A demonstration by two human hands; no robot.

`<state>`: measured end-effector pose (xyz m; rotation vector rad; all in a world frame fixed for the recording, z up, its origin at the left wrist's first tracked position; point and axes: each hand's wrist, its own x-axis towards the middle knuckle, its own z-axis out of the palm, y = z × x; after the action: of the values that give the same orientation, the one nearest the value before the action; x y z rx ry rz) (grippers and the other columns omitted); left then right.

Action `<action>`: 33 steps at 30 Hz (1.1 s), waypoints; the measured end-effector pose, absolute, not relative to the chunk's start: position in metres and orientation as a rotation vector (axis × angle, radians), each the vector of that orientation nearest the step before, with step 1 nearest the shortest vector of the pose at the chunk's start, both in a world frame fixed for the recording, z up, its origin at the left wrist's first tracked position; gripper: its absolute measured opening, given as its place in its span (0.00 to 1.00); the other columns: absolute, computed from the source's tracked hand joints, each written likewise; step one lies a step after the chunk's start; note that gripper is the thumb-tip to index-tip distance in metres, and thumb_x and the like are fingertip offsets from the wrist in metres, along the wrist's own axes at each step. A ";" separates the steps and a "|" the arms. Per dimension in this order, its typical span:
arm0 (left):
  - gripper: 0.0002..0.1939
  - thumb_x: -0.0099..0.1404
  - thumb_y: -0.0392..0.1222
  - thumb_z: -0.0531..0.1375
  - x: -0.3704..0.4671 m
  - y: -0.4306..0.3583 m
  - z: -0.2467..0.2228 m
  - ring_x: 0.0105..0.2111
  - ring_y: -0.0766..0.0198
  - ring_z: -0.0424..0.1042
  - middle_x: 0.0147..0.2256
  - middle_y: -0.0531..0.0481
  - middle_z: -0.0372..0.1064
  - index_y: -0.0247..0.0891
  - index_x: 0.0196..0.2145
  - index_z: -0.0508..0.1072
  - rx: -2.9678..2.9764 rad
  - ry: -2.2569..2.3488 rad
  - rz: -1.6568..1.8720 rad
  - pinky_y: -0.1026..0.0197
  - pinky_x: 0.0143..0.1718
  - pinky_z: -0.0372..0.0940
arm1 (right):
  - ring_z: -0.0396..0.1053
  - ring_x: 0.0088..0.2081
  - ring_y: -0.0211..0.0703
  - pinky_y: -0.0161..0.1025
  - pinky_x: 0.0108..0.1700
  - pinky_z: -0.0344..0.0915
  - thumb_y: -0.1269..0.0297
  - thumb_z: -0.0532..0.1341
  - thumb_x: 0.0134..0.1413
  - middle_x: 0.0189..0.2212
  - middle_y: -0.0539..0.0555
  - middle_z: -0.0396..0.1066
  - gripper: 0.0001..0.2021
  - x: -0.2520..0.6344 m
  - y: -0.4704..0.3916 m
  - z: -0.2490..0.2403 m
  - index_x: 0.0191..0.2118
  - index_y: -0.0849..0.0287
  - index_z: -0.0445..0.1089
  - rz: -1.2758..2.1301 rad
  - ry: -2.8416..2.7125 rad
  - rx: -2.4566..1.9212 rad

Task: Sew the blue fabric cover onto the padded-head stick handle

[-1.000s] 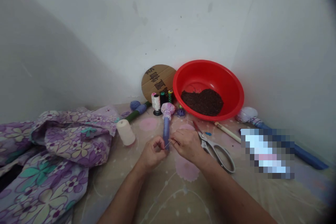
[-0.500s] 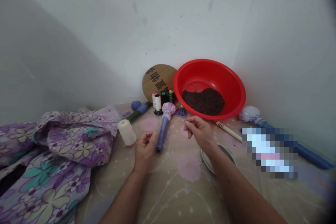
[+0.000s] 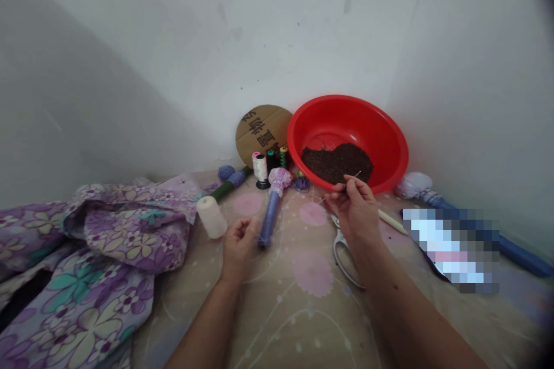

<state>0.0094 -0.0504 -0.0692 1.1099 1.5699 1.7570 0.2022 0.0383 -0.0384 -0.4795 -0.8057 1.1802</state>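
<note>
My left hand (image 3: 239, 242) is closed in a pinch just left of the lower end of a blue-purple rod (image 3: 270, 218); what its fingertips hold is too fine to make out. That rod lies on the patterned cloth and has a ruffled pink-and-white cloth head (image 3: 280, 179). In front of the red basin (image 3: 389, 127), my right hand (image 3: 359, 207) pinches a thin pale thread, whose ends stick out on both sides of the fingers. Scissors (image 3: 344, 253) lie beneath my right wrist, partly hidden. A cone of white thread (image 3: 212, 217) stands left of my left hand.
Dark loose material (image 3: 337, 162) fills part of the basin. Several thread spools (image 3: 260, 168) stand before a cardboard disc (image 3: 259, 127) at the wall. Floral fabric (image 3: 116, 236) is heaped at left. A white-headed blue rod (image 3: 519, 253) and a pixelated object (image 3: 450, 248) lie right.
My right hand has moved right and slightly up, with the thin thread now visible in its fingers. More of the scissors shows. My left hand has stayed nearly in place.
</note>
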 end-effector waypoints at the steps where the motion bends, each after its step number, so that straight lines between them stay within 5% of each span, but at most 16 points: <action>1: 0.10 0.51 0.45 0.56 0.008 -0.050 -0.070 0.18 0.72 0.57 0.17 0.57 0.58 0.35 0.21 0.65 1.115 1.585 1.758 0.69 0.22 0.53 | 0.63 0.20 0.30 0.35 0.28 0.63 0.60 0.57 0.45 0.20 0.45 0.64 0.08 0.202 0.039 -0.038 0.33 0.56 0.62 1.170 -0.789 -0.480; 15: 0.15 0.53 0.50 0.53 -0.006 -0.048 -0.085 0.16 0.70 0.58 0.13 0.58 0.53 0.35 0.21 0.65 1.078 1.582 1.802 0.67 0.21 0.55 | 0.62 0.20 0.32 0.33 0.24 0.61 0.60 0.57 0.44 0.21 0.48 0.65 0.10 0.194 0.048 -0.060 0.32 0.60 0.65 0.911 -0.881 -0.734; 22: 0.15 0.55 0.50 0.51 -0.007 -0.050 -0.084 0.16 0.71 0.56 0.12 0.59 0.49 0.35 0.21 0.66 1.028 1.507 1.893 0.67 0.22 0.57 | 0.51 0.13 0.28 0.29 0.16 0.51 0.60 0.60 0.40 0.11 0.43 0.58 0.10 0.195 0.056 -0.069 0.26 0.63 0.67 0.829 -0.860 -0.803; 33: 0.14 0.55 0.49 0.52 -0.010 -0.054 -0.083 0.18 0.69 0.59 0.14 0.57 0.53 0.36 0.23 0.67 1.049 1.613 1.906 0.66 0.23 0.57 | 0.54 0.13 0.28 0.31 0.16 0.56 0.63 0.60 0.40 0.19 0.47 0.67 0.09 0.207 0.044 -0.042 0.30 0.60 0.65 1.148 -0.619 -0.682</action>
<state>-0.0095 -0.0542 -0.0834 1.0488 1.6135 1.9062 0.2073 0.0443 -0.0420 -0.6825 -0.6187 1.1480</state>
